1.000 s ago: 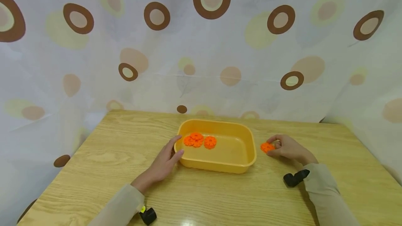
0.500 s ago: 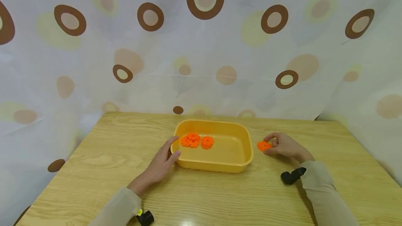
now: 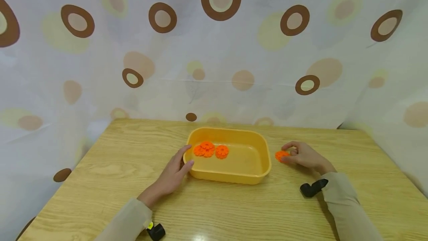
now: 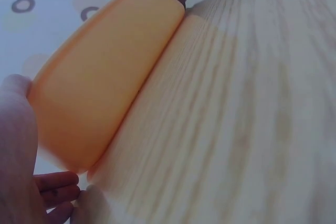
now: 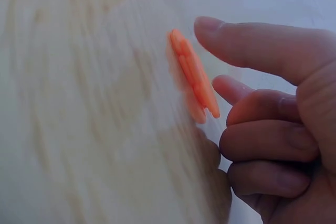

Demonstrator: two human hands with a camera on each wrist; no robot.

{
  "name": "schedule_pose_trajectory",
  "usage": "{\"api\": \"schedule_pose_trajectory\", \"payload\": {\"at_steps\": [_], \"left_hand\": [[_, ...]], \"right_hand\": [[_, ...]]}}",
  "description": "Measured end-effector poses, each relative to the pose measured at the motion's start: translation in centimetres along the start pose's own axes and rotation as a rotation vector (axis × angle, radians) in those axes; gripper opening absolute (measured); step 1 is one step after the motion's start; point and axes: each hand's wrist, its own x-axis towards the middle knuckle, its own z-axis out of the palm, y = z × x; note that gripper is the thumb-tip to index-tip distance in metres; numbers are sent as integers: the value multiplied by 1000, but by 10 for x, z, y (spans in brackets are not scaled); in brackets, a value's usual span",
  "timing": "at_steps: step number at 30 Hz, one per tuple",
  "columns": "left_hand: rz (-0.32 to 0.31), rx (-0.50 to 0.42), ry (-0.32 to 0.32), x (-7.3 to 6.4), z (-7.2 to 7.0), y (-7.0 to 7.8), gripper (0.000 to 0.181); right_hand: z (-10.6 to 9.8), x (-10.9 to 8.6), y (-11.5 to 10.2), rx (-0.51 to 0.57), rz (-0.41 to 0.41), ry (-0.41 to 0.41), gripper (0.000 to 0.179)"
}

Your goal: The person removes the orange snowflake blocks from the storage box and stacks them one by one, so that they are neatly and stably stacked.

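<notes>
A yellow plastic tub (image 3: 230, 177) stands on the wooden table, with several orange flower-shaped discs (image 3: 207, 149) inside, mostly toward its left end. My left hand (image 3: 170, 174) holds the tub's left end, thumb and forefinger at the rim. In the left wrist view, the other fingers (image 4: 58, 184) lie low by its bottom corner. To the right of the tub, more orange flower-shaped discs (image 5: 193, 74) lie stacked flat on the table. My right hand (image 3: 305, 157) is over them, thumb and forefinger spread around them; the right wrist view shows a small gap. Its other fingers are curled.
The wooden table (image 3: 227, 211) reaches back to a patterned cloth (image 3: 214, 99) hanging behind and at both sides. Black wrist cameras (image 3: 313, 188) are strapped at both beige sleeves (image 3: 344, 200).
The whole head view shifts slightly left, then partly back. Both hands, the tub and the discs keep their places relative to each other.
</notes>
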Motion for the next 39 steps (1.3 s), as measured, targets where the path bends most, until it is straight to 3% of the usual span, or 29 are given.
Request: {"api": "schedule_pose_trajectory", "payload": {"at_steps": [11, 20, 29, 34, 39], "left_hand": [[-4, -2, 19, 1, 3, 1, 53], [-14, 8, 22, -1, 3, 1, 53], [-22, -14, 18, -5, -3, -2, 54], [11, -13, 7, -2, -1, -3, 54], [4, -20, 15, -1, 1, -3, 54]], "right_hand": [[-5, 0, -5, -94, 16, 45, 44], [0, 1, -11, 23, 64, 103, 49], [7, 6, -28, 76, -22, 110, 48], [4, 4, -37, 108, -57, 111, 44], [3, 7, -50, 101, -106, 100, 40]]}}
